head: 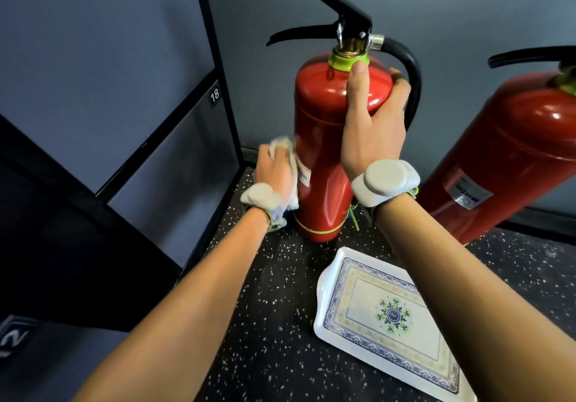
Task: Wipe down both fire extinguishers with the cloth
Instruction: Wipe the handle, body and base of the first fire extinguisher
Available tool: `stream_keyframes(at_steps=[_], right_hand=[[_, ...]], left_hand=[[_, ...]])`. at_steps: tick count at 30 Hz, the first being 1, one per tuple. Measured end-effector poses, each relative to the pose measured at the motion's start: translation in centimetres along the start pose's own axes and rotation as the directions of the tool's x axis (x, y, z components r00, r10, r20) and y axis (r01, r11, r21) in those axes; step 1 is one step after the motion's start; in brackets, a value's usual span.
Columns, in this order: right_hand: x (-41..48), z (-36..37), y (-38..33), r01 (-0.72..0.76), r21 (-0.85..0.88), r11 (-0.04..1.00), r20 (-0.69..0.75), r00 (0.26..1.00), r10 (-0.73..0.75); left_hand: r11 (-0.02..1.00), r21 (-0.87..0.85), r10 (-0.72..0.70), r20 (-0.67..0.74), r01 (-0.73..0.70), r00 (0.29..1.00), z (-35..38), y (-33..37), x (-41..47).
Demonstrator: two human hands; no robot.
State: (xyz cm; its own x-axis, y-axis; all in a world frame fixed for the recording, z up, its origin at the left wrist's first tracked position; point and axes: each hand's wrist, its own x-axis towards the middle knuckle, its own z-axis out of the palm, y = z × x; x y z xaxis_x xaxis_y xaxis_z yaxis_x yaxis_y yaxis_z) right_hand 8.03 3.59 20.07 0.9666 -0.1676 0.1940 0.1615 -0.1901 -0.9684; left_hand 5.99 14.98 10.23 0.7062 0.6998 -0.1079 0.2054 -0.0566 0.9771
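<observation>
A red fire extinguisher [321,127] with a black handle and hose stands upright on the speckled floor in the middle of the view. My right hand [372,124] grips its shoulder, thumb near the green collar. My left hand [274,171] presses a white cloth [293,164] against the cylinder's left side, beside a white label. A second red extinguisher [511,158] stands to the right, with no hand on it; its top is partly cut off by the frame edge.
A white patterned tray [386,323] lies on the dark speckled floor [280,339] in front of the extinguishers. Grey lockers [124,105] with black frames, one numbered 18, stand at the left. A grey wall [467,12] is behind.
</observation>
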Motion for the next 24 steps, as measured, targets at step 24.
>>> stream_keyframes(at_steps=[24], right_hand=[[3.2, -5.6, 0.0, 0.107, -0.07, 0.992, 0.518, 0.854, -0.056]], left_hand=[[0.949, -0.078, 0.312, 0.129, -0.304, 0.941, -2.4, 9.0, -1.1]])
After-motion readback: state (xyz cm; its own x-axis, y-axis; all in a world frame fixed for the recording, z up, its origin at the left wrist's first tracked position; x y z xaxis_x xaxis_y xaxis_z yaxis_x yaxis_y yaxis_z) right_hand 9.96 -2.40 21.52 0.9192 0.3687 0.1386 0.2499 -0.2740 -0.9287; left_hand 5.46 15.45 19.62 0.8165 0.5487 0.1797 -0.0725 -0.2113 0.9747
